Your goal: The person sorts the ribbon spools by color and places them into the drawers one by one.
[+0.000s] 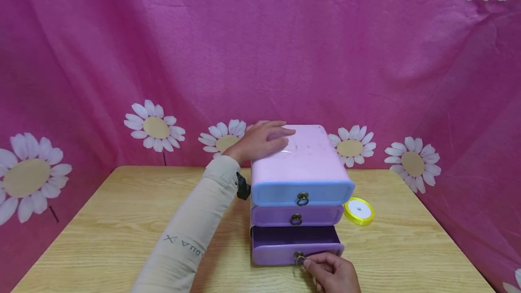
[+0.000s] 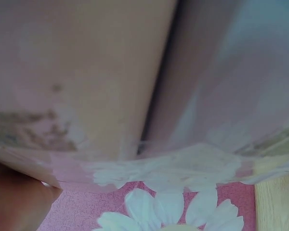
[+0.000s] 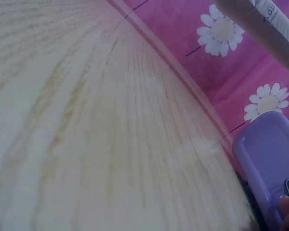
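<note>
From my remote station I saw a cream sleeve (image 1: 189, 225) with dark lettering (image 1: 184, 243), its cuff (image 1: 221, 166), and a black wrist device (image 1: 243, 187) near the bare left hand (image 1: 264, 139).

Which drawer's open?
The bottom drawer, whose ring the right hand pinches. Its inside shows; the purple middle drawer and blue top drawer look closed.

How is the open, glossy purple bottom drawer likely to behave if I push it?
The purple bottom drawer looks stiff: its round-cornered front holds a clean shape. It should slide inward rather than tip, being only partly out of the pink-topped cabinet. The cabinet might shift too, though the left hand resting on top probably steadies it.
</note>
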{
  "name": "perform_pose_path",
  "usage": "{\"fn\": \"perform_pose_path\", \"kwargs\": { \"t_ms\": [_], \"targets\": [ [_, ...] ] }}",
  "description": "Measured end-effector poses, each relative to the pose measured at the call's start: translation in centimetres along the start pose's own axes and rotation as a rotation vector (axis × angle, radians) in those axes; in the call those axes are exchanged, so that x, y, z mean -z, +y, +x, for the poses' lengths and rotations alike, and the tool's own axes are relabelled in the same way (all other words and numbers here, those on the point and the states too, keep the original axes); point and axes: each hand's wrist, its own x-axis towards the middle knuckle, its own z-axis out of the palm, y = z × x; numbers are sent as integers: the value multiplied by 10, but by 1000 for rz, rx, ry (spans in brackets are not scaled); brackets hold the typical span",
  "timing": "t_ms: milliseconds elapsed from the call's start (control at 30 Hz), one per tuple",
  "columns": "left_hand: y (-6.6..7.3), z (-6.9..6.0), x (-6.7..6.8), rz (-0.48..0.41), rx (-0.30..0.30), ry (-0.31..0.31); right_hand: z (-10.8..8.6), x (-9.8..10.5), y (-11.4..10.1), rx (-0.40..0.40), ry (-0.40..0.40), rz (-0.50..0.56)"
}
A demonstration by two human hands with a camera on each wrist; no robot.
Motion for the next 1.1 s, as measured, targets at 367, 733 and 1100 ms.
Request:
{"fn": "perform_pose_path", "kwargs": {
  "t_ms": [367,733,1100],
  "targets": [
    [-1,1,1,18,-11,0,-7,2,0,-29,2,-1],
    [1,1,0,26,-12,6,-9,2,2,-59,41,14],
    [1,0,1,11,-4,2,-12,1,0,-71,47,25]
  ]
}}
